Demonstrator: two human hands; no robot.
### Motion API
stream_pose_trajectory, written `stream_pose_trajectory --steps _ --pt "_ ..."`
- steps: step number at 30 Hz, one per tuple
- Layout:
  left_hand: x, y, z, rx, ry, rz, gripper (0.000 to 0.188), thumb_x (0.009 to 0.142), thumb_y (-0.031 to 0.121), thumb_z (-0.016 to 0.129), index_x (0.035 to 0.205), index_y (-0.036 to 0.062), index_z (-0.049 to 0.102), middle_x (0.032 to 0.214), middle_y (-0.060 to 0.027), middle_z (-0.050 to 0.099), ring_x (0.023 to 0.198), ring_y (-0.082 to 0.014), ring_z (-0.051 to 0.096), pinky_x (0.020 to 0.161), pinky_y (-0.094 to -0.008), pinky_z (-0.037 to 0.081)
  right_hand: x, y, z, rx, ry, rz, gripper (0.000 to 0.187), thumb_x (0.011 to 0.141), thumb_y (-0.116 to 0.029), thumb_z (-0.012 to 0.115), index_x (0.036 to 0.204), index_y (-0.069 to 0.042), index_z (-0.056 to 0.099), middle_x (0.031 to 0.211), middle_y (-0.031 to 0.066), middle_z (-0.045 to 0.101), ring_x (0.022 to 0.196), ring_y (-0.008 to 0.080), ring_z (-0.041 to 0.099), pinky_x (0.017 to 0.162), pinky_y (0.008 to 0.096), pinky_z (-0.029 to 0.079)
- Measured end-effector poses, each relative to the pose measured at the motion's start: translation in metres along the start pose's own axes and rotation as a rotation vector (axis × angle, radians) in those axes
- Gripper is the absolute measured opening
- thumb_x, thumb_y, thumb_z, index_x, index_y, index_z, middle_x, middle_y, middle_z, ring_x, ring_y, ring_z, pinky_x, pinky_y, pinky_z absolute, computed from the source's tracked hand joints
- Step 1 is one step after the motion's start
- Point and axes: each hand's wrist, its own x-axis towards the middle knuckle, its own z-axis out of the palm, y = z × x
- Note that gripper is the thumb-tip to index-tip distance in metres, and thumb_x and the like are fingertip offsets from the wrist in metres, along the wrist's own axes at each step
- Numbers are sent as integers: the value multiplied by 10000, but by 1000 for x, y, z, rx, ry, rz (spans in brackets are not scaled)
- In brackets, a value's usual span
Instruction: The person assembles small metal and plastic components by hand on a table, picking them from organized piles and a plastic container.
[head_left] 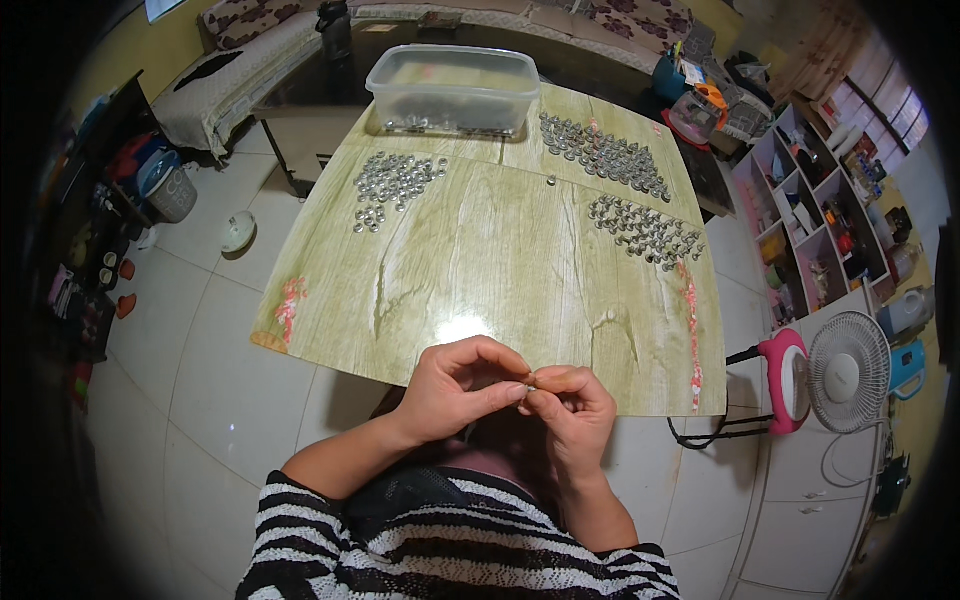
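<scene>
Over the table's near edge, my left hand (463, 383) and my right hand (575, 408) meet, thumbs and forefingers pinched together. Between the fingertips shows a tiny silvery piece (530, 388), mostly covered, its kind too small to make out. On the table (470, 250), a loose group of small round metal pieces (395, 183) lies at the left. Two more groups of similar metal pieces are at the right: a dense one with pointed tops (605, 155) farther back and a looser one (645, 232) nearer. A single metal piece (551, 181) sits apart between the groups.
A clear plastic tub (455, 100) with metal pieces in its bottom stands at the table's far side. Right of the table are a pink-framed stool (785, 380), a white fan (848, 372) and a shelf unit (825, 215). A sofa (235, 85) lies beyond.
</scene>
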Motion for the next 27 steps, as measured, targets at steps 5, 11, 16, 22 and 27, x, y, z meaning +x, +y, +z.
stream_pose_trajectory --steps 5,11,16,22,27 --pt "2 -3 2 87 -1 153 160 733 -36 562 889 -29 532 876 -84 538 808 -120 530 694 -230 457 1 4 -1 40 -25 16 94 727 69 560 803 38 513 840 127 539 676 125 537 605 203 461" --pt "0 -3 -3 140 56 53 132 726 2 595 850 -25 559 851 -59 540 737 -97 534 654 -198 450 3 3 0 -224 5 -177 115 704 67 585 801 35 533 825 116 553 693 142 547 621 219 459" --pt "-2 -4 -4 -28 103 -70 137 742 20 585 869 -24 557 838 -51 547 701 -79 529 638 -188 443 8 1 7 -582 -25 -524 151 668 61 619 795 21 547 798 119 568 683 164 559 605 228 459" --pt "-1 -3 -5 -72 136 -60 130 751 16 572 871 -31 552 832 -51 547 712 -76 524 633 -183 434 14 5 7 -697 -58 -631 169 658 57 629 798 19 543 787 128 573 661 164 562 583 219 459" --pt "3 0 -10 173 113 175 142 745 -3 570 879 -35 536 840 -59 546 760 -93 528 667 -202 445 18 1 13 -47 23 -17 84 728 40 573 789 33 516 812 108 552 659 118 548 588 208 467"
